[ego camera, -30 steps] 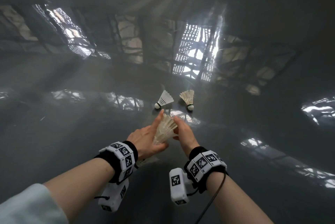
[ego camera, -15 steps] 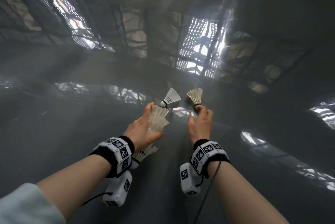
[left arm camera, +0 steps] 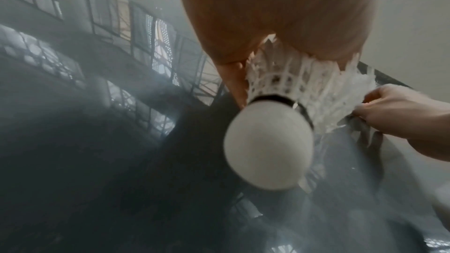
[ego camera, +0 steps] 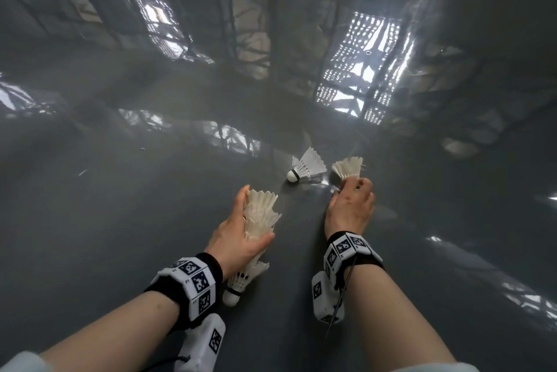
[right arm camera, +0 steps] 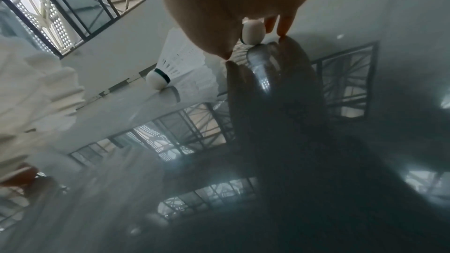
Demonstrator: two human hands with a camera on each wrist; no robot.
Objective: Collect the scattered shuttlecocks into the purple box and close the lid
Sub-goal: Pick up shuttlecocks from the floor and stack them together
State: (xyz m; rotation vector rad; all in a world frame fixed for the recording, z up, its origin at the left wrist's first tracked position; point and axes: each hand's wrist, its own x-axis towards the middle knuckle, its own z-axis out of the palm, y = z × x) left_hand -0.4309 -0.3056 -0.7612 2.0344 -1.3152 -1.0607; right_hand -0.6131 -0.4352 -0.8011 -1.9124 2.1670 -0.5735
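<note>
My left hand [ego camera: 254, 216] grips a nested stack of feather shuttlecocks [ego camera: 265, 199], and the lowest white cork [ego camera: 231, 296] pokes out below the palm. That cork [left arm camera: 268, 145] fills the left wrist view. My right hand [ego camera: 352, 187] reaches forward onto the floor, its fingers curled round the cork end of a cream shuttlecock [ego camera: 348, 168]. This cork [right arm camera: 253, 30] shows between thumb and fingers in the right wrist view. A white shuttlecock [ego camera: 307, 166] with a dark band lies loose on the floor, just left of the right hand. The purple box is out of view.
The glossy grey floor [ego camera: 120, 221] mirrors windows and railings all round. The loose white shuttlecock [right arm camera: 180, 72] lies between the two hands. A cable [ego camera: 340, 302] hangs from the right wrist camera.
My right hand left the stack and moved forward and right onto the cream shuttlecock. The left hand kept the stack and shifted slightly left.
</note>
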